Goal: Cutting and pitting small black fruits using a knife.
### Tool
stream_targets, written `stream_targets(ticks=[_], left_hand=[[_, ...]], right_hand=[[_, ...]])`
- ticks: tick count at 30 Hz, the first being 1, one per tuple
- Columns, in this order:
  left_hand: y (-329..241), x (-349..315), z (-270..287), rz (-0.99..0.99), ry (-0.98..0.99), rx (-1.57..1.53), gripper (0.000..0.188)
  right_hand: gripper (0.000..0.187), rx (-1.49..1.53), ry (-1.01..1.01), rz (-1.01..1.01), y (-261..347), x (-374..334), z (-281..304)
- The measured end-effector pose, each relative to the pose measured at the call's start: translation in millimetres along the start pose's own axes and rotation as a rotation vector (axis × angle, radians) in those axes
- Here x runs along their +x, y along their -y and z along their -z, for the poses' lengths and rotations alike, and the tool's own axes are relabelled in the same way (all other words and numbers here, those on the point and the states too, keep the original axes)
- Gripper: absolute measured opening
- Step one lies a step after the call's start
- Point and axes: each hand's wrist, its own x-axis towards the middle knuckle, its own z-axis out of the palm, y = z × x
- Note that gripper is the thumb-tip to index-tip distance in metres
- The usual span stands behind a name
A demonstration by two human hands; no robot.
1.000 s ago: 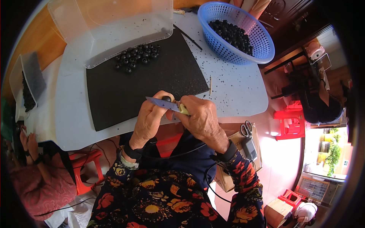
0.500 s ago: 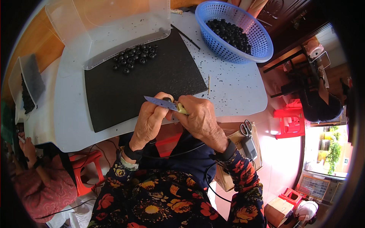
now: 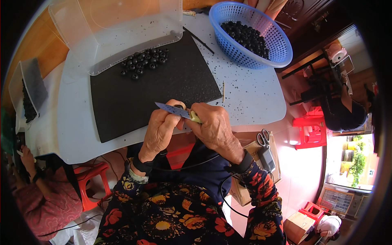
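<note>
In my right hand (image 3: 214,124) is a small knife (image 3: 169,108) with a yellow-green handle, its blade pointing left. My left hand (image 3: 160,130) pinches a small round black piece (image 3: 179,107) against the blade, and fingers hide most of that piece. Both hands meet over the near edge of a black mat (image 3: 139,104) on a pale table. Toward the mat's far side lies a pile of shiny black round pieces (image 3: 145,62), some showing a hole.
A blue perforated basket (image 3: 281,63) of black pieces stands far right. Behind the mat is a clear plastic bin (image 3: 130,18). A thin stick (image 3: 223,91) and black scraps litter the table. Scissors (image 3: 263,138) lie on a carton at right. A co-worker's hand (image 3: 27,158) shows at left.
My hands, the knife and the pinched piece hold almost the same place. At the left, the co-worker's hand has shifted slightly.
</note>
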Motion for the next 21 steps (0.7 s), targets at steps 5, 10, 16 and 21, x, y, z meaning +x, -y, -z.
stream_targets(ticks=[5,10,16,21], left_hand=[[-2,0,-1,0.000,-0.007,-0.012,0.035],[-7,1,1,0.051,0.005,-0.005,0.032],[-34,-17,-3,-0.123,0.276,-0.176,0.015],[-22,-8,-5,-0.144,0.124,-0.192,0.014]], right_hand=[[0.019,-0.004,0.009,-0.007,0,0,0],[0.018,-0.039,0.024,0.001,-2,-1,-1],[0.018,-0.145,-0.074,-0.108,-19,8,7],[0.020,0.118,-0.095,-0.232,-12,12,1]])
